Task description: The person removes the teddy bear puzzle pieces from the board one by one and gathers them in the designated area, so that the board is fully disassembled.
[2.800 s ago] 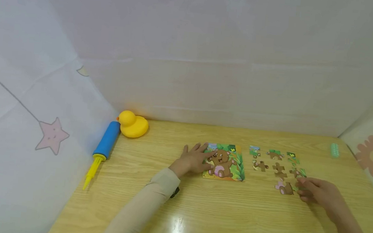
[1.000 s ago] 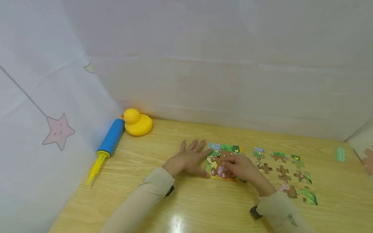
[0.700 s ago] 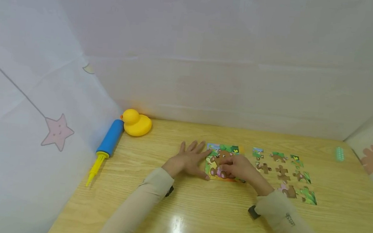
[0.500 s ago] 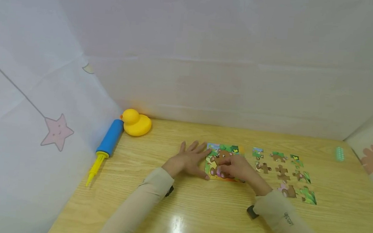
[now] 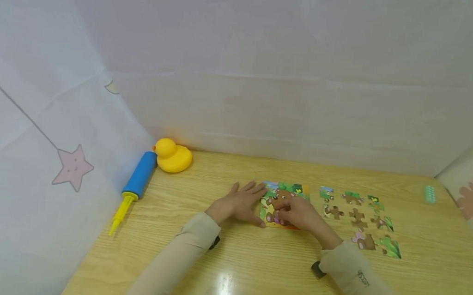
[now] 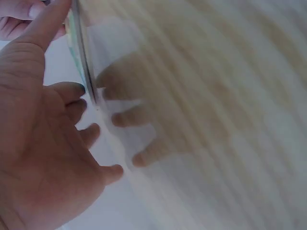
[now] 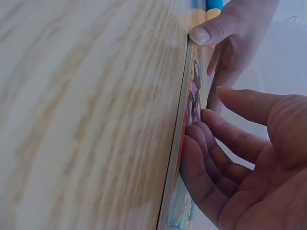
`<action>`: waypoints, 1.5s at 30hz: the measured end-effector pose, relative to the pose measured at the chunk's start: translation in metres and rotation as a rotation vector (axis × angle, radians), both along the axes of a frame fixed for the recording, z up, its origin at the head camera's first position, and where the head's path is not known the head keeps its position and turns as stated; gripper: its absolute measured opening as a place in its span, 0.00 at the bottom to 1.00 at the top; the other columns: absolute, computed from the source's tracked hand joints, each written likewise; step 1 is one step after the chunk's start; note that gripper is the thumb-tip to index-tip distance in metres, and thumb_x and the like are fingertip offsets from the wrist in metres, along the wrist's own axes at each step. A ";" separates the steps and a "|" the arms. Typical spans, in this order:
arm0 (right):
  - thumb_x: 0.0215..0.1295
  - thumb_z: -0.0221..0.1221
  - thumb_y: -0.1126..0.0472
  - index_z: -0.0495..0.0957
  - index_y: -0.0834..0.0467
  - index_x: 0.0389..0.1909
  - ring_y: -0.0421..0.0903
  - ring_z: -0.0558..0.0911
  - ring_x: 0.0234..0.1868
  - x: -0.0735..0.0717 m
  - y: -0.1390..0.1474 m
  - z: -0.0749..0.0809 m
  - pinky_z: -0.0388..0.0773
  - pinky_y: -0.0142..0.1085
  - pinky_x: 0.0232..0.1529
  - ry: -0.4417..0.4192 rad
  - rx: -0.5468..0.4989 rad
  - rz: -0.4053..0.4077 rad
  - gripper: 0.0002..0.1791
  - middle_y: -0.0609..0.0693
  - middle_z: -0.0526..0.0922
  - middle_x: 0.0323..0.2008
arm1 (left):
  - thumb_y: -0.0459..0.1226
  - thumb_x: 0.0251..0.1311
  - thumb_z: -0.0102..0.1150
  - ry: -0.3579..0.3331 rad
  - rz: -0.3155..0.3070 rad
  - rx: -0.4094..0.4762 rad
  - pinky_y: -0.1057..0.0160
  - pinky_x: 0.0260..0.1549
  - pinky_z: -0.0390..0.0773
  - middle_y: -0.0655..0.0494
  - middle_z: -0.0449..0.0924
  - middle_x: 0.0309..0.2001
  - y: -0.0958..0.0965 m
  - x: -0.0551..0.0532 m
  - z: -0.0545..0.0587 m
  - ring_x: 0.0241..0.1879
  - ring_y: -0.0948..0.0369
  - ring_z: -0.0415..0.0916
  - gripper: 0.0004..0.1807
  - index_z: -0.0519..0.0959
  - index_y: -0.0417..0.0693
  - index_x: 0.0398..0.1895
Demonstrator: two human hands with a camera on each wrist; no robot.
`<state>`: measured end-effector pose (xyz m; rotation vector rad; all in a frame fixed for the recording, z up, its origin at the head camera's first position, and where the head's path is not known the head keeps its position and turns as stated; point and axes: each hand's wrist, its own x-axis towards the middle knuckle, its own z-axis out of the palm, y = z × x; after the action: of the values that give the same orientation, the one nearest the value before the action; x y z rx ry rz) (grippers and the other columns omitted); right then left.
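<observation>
A square jigsaw puzzle (image 5: 287, 188) with a brown bear picture lies flat on the table between the hands. My left hand (image 5: 238, 206) rests at its left edge with fingers spread, the thumb at the near corner. In the head view my right hand (image 5: 301, 215) covers the puzzle's lower right part. Seen from the right wrist, the bent fingertips (image 7: 191, 146) touch the puzzle's surface while the thumb (image 7: 249, 103) stands apart, with no piece visible between them. Loose jigsaw pieces, such as a brown one (image 5: 357, 218) and a green corner piece (image 5: 390, 246), lie to the right in rows.
At the back left a yellow toy duck (image 5: 173, 156) sits beside a blue hand pump (image 5: 140, 174) with a yellow nozzle. A small green studded block (image 5: 430, 194) lies near the far right corner. Pale fabric walls (image 5: 239, 115) border the table's back and sides.
My right hand has left the green corner piece among the loose pieces and come left onto the puzzle. Lately it shifts only slightly there, and the left fingers have drawn a little closer together.
</observation>
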<state>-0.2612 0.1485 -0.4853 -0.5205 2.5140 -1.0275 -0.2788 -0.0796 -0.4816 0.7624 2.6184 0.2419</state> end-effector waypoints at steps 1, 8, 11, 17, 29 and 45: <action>0.69 0.60 0.60 0.86 0.60 0.52 0.40 0.83 0.32 0.000 0.000 -0.001 0.80 0.39 0.41 0.000 -0.006 -0.004 0.15 0.45 0.88 0.28 | 0.69 0.56 0.62 -0.001 -0.005 0.006 0.33 0.76 0.33 0.61 0.34 0.84 0.000 0.000 -0.001 0.83 0.53 0.31 0.60 0.43 0.57 0.83; 0.69 0.61 0.61 0.85 0.59 0.46 0.41 0.85 0.31 0.002 0.000 -0.001 0.82 0.37 0.38 -0.008 -0.051 -0.060 0.10 0.48 0.88 0.35 | 0.68 0.56 0.63 -0.010 -0.025 0.031 0.33 0.76 0.32 0.61 0.38 0.84 -0.001 -0.002 -0.003 0.83 0.52 0.32 0.59 0.45 0.57 0.83; 0.70 0.60 0.62 0.84 0.60 0.45 0.43 0.86 0.31 0.002 0.001 -0.002 0.84 0.36 0.36 -0.048 -0.116 -0.098 0.08 0.52 0.89 0.38 | 0.68 0.56 0.63 -0.019 -0.023 0.034 0.32 0.76 0.32 0.61 0.38 0.84 -0.001 -0.002 -0.003 0.83 0.50 0.32 0.60 0.45 0.57 0.83; 0.72 0.59 0.63 0.82 0.63 0.47 0.45 0.87 0.31 0.001 0.003 -0.007 0.86 0.38 0.33 -0.110 -0.218 -0.141 0.09 0.55 0.90 0.39 | 0.68 0.55 0.63 -0.035 -0.008 0.031 0.31 0.76 0.33 0.63 0.37 0.84 0.000 -0.003 -0.004 0.83 0.49 0.31 0.60 0.44 0.58 0.83; 0.75 0.54 0.63 0.75 0.66 0.62 0.48 0.88 0.39 -0.001 0.018 -0.012 0.88 0.42 0.41 -0.354 -0.449 -0.267 0.18 0.60 0.84 0.48 | 0.67 0.55 0.65 -0.058 0.008 0.032 0.32 0.76 0.34 0.63 0.37 0.84 0.002 -0.003 0.000 0.83 0.49 0.32 0.60 0.45 0.58 0.83; 0.76 0.54 0.62 0.65 0.69 0.69 0.40 0.85 0.33 0.010 0.059 -0.004 0.88 0.37 0.41 -0.414 -0.582 -0.294 0.26 0.48 0.83 0.41 | 0.67 0.56 0.64 -0.036 -0.012 0.020 0.31 0.75 0.35 0.63 0.37 0.84 0.001 -0.001 -0.002 0.83 0.49 0.31 0.60 0.44 0.58 0.83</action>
<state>-0.2512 0.2080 -0.4888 -0.0621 1.9403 -1.7868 -0.2799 -0.0789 -0.4832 0.7735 2.5807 0.2757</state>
